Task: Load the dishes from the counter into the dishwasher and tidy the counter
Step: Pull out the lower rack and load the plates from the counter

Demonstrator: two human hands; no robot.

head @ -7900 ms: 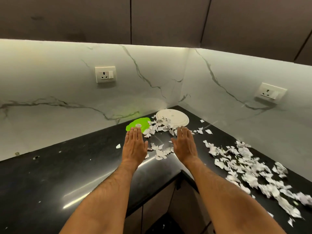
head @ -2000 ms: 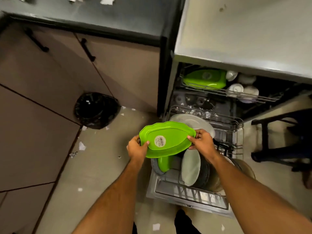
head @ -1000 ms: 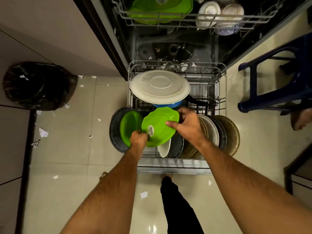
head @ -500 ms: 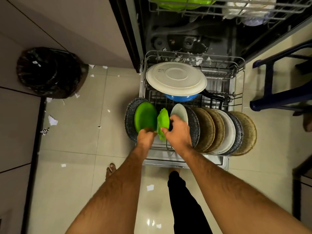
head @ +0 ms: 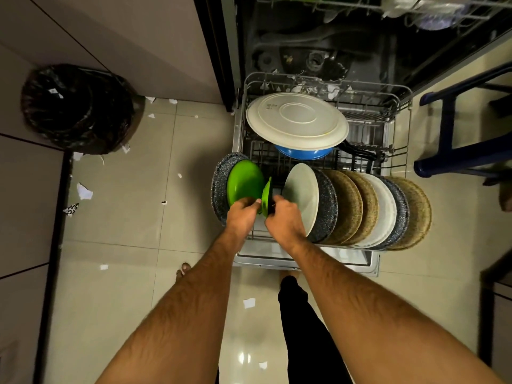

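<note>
Head view: left hand (head: 241, 212) and right hand (head: 285, 217) both pinching small green plastic plate (head: 266, 194), on edge in pulled-out wire lower rack (head: 399, 106), between round green plate (head: 245, 182) and white plate (head: 302, 195). Nearly seated, not yet released. Rack looking mostly full; torn paper scraps (head: 84, 191) littering floor; counter out of sight.

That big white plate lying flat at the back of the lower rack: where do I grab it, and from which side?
Take the white plate by its near right rim, which overhangs the blue bowl under it. Come from above and the front: it lies tilted, bottom up, with open rack to its right for fingers to slip under.
</note>
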